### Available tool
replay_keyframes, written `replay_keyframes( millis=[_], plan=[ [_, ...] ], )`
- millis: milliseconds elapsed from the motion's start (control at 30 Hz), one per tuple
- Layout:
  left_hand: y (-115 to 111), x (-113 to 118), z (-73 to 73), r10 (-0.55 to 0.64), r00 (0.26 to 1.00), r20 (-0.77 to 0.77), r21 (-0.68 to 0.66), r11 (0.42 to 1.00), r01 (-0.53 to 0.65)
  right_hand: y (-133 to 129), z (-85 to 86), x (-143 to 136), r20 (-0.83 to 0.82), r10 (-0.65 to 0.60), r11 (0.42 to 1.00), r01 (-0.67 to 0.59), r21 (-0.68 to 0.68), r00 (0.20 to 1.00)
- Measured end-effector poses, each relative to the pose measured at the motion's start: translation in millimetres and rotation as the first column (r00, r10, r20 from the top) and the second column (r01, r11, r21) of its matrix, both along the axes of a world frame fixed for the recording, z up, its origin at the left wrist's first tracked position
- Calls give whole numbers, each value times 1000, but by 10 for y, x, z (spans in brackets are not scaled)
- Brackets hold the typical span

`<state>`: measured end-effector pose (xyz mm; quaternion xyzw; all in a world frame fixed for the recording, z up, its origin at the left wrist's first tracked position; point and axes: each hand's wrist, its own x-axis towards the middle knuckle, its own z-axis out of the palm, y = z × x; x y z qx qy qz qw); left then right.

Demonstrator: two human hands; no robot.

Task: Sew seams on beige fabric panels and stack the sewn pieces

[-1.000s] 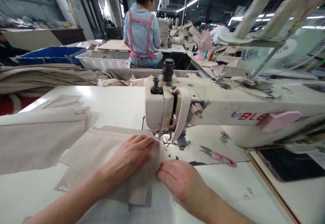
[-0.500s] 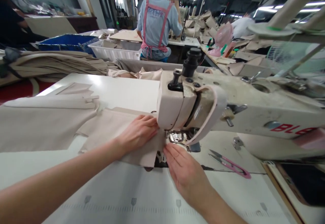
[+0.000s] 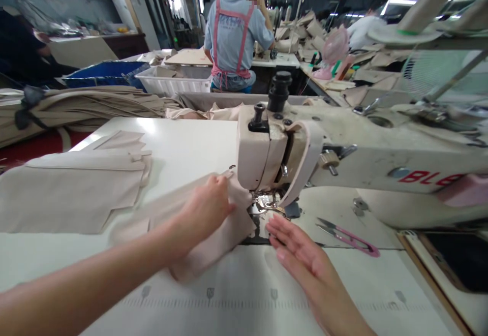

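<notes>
A beige fabric piece (image 3: 229,242) lies at the left of the sewing machine's (image 3: 259,153) needle area, partly lifted and smeared by motion. My left hand (image 3: 209,206) is closed on it, with its fingertips partly hidden. One corner of the cloth reaches the presser foot (image 3: 264,201). To the right of that cloth, my right hand (image 3: 295,249) has its fingers stretched out, palm turned inward. Nothing is in it; its fingertips are by the metal plate in front of the foot.
Pink-handled thread snips (image 3: 348,239) lie right of the machine bed, near a phone (image 3: 457,260). More beige pieces (image 3: 76,188) lie on the table's left side. Behind stand a white crate (image 3: 173,82) and a seated person (image 3: 232,41) in a pink apron.
My left hand has gone from lying flat on the fabric to gripping it, and the cloth has turned and shifted. My right hand has moved right, away from the fabric edge, its fingers opening.
</notes>
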<state>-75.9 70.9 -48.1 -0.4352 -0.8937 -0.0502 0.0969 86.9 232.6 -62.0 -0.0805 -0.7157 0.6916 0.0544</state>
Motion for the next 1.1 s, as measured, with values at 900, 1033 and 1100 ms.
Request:
replay_keyframes(
  millis=[900, 1033, 1100],
  plan=[
    [209, 73, 49, -150, 682, 715, 305, 946, -112, -218, 45, -324, 263, -15, 980, 66, -186, 965],
    [227, 51, 62, -11, 699, 715, 254, 936, -244, -327, -31, -207, 242, -38, 994, 61, -89, 970],
    [260, 48, 84, 50, 717, 696, 235, 926, -294, -329, -47, -206, 276, 2, 986, 43, -159, 961]
  ],
)
